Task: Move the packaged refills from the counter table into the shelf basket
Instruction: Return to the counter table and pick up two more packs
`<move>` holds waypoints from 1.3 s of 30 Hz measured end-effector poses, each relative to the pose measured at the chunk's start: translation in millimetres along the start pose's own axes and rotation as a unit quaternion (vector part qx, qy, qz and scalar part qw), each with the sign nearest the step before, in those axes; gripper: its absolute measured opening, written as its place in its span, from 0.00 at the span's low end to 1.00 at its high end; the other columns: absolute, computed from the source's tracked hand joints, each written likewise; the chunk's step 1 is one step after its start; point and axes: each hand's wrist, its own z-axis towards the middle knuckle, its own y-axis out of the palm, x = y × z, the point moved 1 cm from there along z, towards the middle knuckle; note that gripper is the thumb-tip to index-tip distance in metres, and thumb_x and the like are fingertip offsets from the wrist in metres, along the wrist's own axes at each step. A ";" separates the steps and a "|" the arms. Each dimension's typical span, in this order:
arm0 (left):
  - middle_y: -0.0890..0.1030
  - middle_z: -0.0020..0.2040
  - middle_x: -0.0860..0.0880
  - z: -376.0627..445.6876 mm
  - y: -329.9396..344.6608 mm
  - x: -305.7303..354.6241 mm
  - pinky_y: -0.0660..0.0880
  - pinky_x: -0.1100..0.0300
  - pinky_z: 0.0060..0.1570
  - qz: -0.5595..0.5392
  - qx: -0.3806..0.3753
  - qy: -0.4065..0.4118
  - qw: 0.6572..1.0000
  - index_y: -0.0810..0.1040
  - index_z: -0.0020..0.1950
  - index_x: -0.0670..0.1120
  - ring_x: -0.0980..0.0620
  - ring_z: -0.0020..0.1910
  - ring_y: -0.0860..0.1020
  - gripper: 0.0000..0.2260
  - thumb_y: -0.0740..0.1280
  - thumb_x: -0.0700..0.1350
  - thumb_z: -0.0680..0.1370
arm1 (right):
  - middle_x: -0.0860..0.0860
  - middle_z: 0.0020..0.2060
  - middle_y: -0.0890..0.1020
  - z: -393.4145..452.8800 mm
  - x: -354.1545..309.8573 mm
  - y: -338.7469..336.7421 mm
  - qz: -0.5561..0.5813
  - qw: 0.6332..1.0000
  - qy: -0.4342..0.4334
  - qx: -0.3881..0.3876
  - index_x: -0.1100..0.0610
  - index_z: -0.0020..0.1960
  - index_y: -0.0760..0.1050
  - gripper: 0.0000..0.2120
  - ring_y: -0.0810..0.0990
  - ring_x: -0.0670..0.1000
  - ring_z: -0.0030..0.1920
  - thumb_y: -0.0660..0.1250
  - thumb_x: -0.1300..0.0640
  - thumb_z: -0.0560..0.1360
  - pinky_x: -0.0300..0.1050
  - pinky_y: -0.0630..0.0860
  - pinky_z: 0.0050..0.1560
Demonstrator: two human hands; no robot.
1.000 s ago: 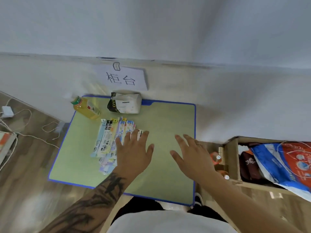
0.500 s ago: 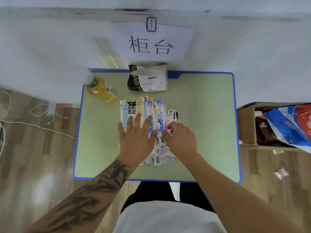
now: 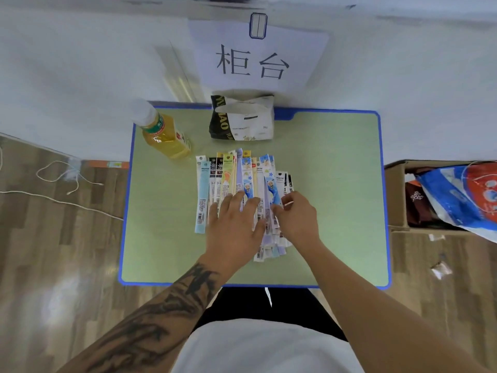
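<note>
White wall (image 3: 80,63) with paper sign (image 3: 258,57); wood-plank floor (image 3: 53,265), glossy.

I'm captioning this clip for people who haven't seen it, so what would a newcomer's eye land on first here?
Probably the fan of long, colourful packaged refills in the middle of the green counter table, with the left hand lying flat on them and the right hand fingering the packets at their right side. Next, the paper sign with two large characters on the wall behind, and the yellow drink bottle at the table's far left corner.
</note>
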 end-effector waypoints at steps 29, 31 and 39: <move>0.80 0.47 0.31 5.5 -20.4 0.3 0.81 0.43 0.44 -0.515 -0.048 -0.203 0.831 0.82 0.52 0.38 0.47 0.37 0.74 0.12 0.69 0.47 0.83 | 0.51 0.48 0.81 19.7 0.0 -13.4 -0.004 1.000 0.002 -0.003 0.54 0.57 0.75 0.15 0.81 0.52 0.44 0.71 0.45 0.78 0.50 0.80 0.46; 0.79 0.42 0.35 6.4 -17.9 1.0 0.81 0.40 0.45 -0.521 -0.060 -0.202 0.827 0.81 0.54 0.38 0.46 0.38 0.74 0.12 0.68 0.47 0.83 | 0.53 0.48 0.80 26.0 2.9 -10.2 -0.021 1.000 -0.006 -0.003 0.54 0.54 0.74 0.11 0.81 0.54 0.45 0.71 0.50 0.79 0.49 0.78 0.46; 0.82 0.49 0.45 10.7 -11.6 8.5 0.83 0.50 0.47 -0.524 -0.145 -0.211 0.812 0.81 0.57 0.48 0.48 0.43 0.80 0.05 0.65 0.43 0.85 | 0.49 0.39 0.78 16.9 30.6 -20.7 0.104 0.990 0.065 0.065 0.57 0.48 0.73 0.09 0.77 0.51 0.39 0.70 0.52 0.80 0.44 0.70 0.38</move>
